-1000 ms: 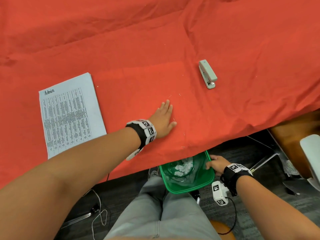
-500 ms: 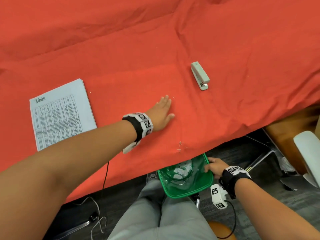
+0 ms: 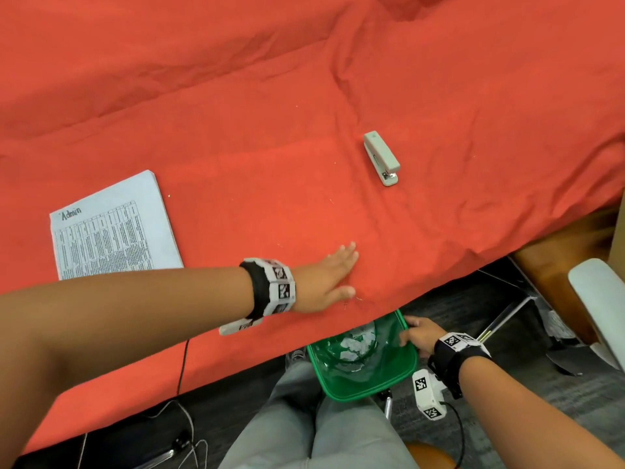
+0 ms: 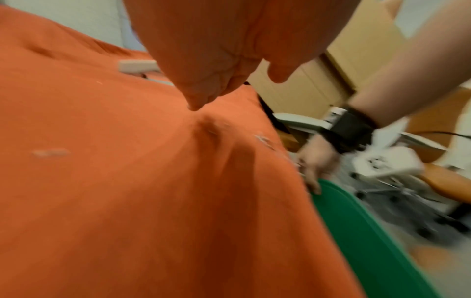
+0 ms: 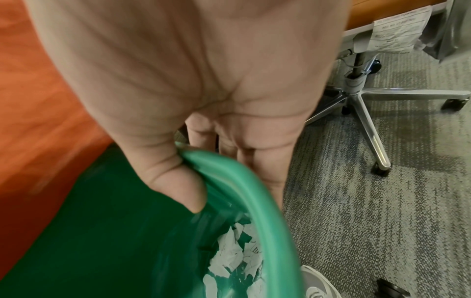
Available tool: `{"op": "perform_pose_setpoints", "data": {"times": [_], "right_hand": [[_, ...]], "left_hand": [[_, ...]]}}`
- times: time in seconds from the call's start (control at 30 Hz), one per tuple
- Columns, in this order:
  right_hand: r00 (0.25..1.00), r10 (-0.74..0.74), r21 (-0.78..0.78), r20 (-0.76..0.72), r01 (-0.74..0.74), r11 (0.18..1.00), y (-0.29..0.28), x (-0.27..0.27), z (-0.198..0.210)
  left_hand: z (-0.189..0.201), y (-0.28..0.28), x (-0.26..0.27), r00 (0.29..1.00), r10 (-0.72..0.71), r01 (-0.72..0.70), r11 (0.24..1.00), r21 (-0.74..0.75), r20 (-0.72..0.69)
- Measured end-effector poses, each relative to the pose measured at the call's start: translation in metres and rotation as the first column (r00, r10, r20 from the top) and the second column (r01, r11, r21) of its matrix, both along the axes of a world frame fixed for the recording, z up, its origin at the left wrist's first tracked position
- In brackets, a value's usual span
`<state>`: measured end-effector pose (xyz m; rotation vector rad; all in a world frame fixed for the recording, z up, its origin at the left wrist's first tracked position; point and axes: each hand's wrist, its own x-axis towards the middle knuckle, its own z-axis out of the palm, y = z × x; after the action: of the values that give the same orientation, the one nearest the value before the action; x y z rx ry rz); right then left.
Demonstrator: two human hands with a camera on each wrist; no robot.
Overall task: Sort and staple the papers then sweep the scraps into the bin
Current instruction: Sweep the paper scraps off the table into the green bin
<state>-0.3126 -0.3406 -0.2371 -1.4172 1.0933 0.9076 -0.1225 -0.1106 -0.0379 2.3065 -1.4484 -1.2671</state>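
Wrinkled red cloth (image 3: 236, 113) covers the whole table; its near edge hangs over toward the person's lap.

Stack of white printed papers (image 3: 111, 228), handwritten heading "Admin" at the top, lies flat at the left of the cloth. Long axis runs near-to-far, leaning slightly left at the far end. Its near edge is hidden behind the left forearm.

Green plastic bin (image 3: 402, 370) is held below the table edge, above the person's knees, mouth up. Its far rim is tucked under the hanging cloth and cut from view. White torn paper scraps (image 5: 234, 254) lie in its bottom.

Left hand (image 3: 329, 279) lies flat on the cloth close to the table edge, fingers straight and together, pointing to the right and away, thumb toward the edge. It holds nothing. In the left wrist view the picture is blurred; small pale specks (image 4: 262, 139) sit on the cloth between the hand and the bin, too smeared to identify.

Right hand (image 3: 417, 335) grips the bin's right rim: thumb inside, fingers down the outer wall, seen plainly in the right wrist view. The bin hangs to the left of this grip.

Pale grey-green stapler (image 3: 381, 158) rests closed on the cloth, well apart from both hands. Long axis is near-to-far, and the metal mouth faces the person.
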Motion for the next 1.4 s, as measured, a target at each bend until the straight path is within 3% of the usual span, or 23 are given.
{"op": "perform_pose_setpoints", "data": {"times": [0.13,0.23,0.47,0.63,0.7,0.77,0.87,0.97,1.2,1.4], "right_hand": [[1.0,-0.01,0.001,-0.002,0.01,1.0,-0.001,0.001,0.001],[1.0,-0.003,-0.003,-0.006,0.003,1.0,-0.001,0.003,0.005],[1.0,0.002,0.005,-0.004,-0.002,1.0,0.004,0.003,0.008],[1.0,0.014,-0.001,0.0,-0.014,1.0,0.007,0.005,0.011],[1.0,0.018,-0.01,0.01,-0.018,1.0,0.009,0.007,0.017],[0.999,0.021,-0.018,0.025,-0.021,1.0,0.011,0.01,0.022],[0.999,0.029,-0.038,0.046,-0.028,0.999,0.013,0.013,0.028],[0.999,0.027,-0.04,0.043,-0.025,0.999,0.015,0.013,0.026],[1.0,0.017,-0.005,0.02,-0.017,1.0,0.012,0.004,0.002],[0.999,0.036,-0.028,0.04,-0.035,0.999,0.013,-0.002,0.001]], "left_hand": [[-0.002,-0.027,0.065,0.964,0.219,-0.219,0.976,-0.021,0.153],[-0.011,-0.034,0.088,0.948,0.237,-0.252,0.966,0.047,0.215],[-0.012,0.0,0.021,0.98,-0.031,0.018,0.998,0.067,0.195],[0.001,0.033,-0.041,0.988,-0.15,0.146,0.986,0.078,0.041],[0.008,0.038,-0.046,1.0,-0.019,0.019,0.999,0.029,-0.006],[0.012,0.04,-0.033,0.979,0.203,-0.203,0.979,-0.03,0.004],[0.003,0.048,0.0,0.867,0.489,-0.488,0.872,-0.037,0.099],[-0.01,0.056,0.016,0.794,0.586,-0.6,0.798,0.057,0.163],[-0.016,0.037,-0.048,0.947,0.259,-0.272,0.961,0.044,0.192],[-0.025,0.025,-0.102,0.981,0.053,-0.057,0.998,0.02,0.189]]}}
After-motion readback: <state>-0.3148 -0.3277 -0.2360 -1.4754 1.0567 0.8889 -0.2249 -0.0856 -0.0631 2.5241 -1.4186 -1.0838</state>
